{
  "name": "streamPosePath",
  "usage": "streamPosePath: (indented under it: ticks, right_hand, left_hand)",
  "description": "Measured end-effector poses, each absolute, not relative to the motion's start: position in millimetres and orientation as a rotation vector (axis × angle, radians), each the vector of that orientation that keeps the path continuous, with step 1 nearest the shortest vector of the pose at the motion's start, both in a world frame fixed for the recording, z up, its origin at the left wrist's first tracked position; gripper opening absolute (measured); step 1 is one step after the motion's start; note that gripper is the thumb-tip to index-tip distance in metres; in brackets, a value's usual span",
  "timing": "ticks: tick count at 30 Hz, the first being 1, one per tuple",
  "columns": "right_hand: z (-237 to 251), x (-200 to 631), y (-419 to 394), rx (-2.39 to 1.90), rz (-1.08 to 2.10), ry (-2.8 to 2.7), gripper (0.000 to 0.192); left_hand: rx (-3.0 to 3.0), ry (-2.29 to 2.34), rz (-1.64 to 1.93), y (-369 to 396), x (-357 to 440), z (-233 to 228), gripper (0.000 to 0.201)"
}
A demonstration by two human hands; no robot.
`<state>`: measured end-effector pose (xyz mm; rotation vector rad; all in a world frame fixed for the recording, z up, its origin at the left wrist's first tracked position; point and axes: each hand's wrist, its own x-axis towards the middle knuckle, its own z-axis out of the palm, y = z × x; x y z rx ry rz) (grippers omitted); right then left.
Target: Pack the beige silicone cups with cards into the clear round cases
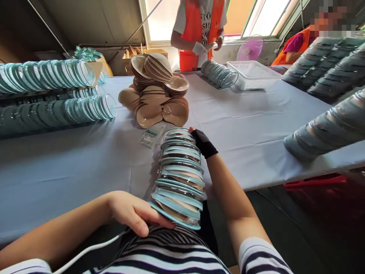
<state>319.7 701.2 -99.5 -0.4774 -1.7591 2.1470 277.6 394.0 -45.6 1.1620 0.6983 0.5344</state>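
A row of clear round packages [181, 171] with teal rims and beige cups inside lies in front of me, its near end past the table edge against my striped shirt. My bare left hand [137, 215] supports the near end, fingers along the last rim. At the far end my right hand [202, 142], in a black fingerless glove with white dots, grips the side of the row; most of its fingers are hidden. Just beyond are stacked beige bra cups [162, 112], some in joined pairs. A small printed packet [151, 135] lies beside the row.
Long rows of teal-rimmed packages [57, 110] line the left side, and more stacks [327, 125] stand at the right. A white basket [253, 76] and another package row [218, 74] are at the back, before a person in an orange vest [191, 34].
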Motion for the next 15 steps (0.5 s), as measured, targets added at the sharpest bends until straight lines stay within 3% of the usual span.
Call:
streamPosePath:
  ticks: [4, 7, 9, 11, 13, 15]
  right_hand:
    - [-100.0, 324.9, 703.5, -0.536, 2.118, -1.757, 0.056]
    - [-101.1, 327.6, 702.1, -0.559, 2.109, -1.778, 0.056]
    - [-100.1, 326.9, 695.1, -0.573, 2.126, -1.777, 0.057]
    - [-97.4, 324.5, 684.4, -0.562, 2.164, -1.791, 0.056]
    - [-94.5, 323.6, 674.9, -0.504, 2.176, -1.876, 0.057]
    - [-93.9, 329.0, 671.0, -0.464, 2.037, -2.006, 0.057]
  left_hand:
    - [1.096, 0.584, 0.646, 381.2, 276.1, -58.3, 0.067]
    - [1.14, 0.63, 0.618, 367.1, 259.2, -39.4, 0.056]
    - [1.148, 0.837, 0.753, 368.4, 240.2, -18.7, 0.045]
    - [1.092, 1.135, 1.118, 388.5, 219.4, -5.0, 0.043]
    - [1.091, 1.435, 1.399, 426.5, 200.5, -5.6, 0.048]
    - [1.2, 1.711, 1.409, 470.9, 186.5, -18.1, 0.063]
